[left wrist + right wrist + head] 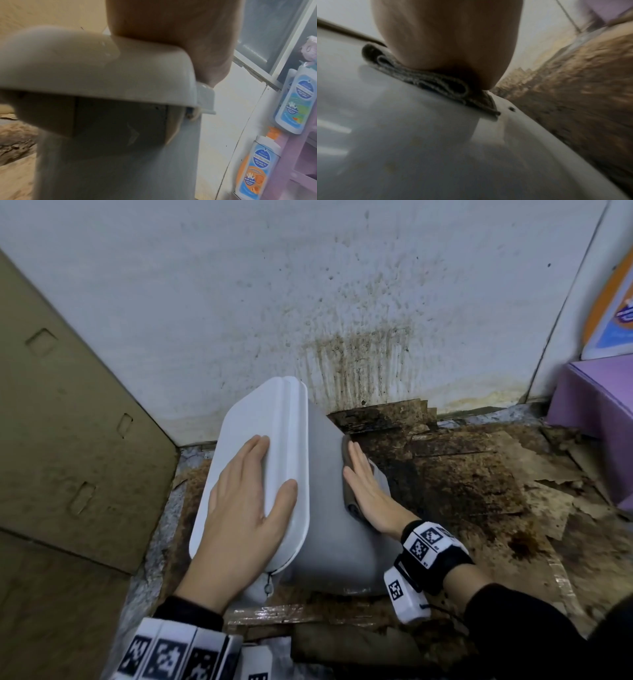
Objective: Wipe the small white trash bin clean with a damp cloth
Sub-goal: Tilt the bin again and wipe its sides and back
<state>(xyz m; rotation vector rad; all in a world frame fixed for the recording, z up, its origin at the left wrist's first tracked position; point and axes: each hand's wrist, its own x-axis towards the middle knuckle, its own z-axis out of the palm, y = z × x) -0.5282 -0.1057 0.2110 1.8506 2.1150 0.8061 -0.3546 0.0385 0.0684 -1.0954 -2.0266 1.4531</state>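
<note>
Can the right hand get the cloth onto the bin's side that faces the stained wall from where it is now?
Probably yes. The right hand already presses the cloth flat on the bin wall, and a gap shows between bin and stained wall, though the far face itself is hidden.

The bin (pixel 329 508) stands close to the stained wall (pixel 342 285); cardboard (pixel 68 405) crowds its left, while soiled floor (pixel 462 474) lies open toward the purple box (pixel 596 402).

"Anti-Bacterial" — on lower bottle (pixel 257 163)
</note>
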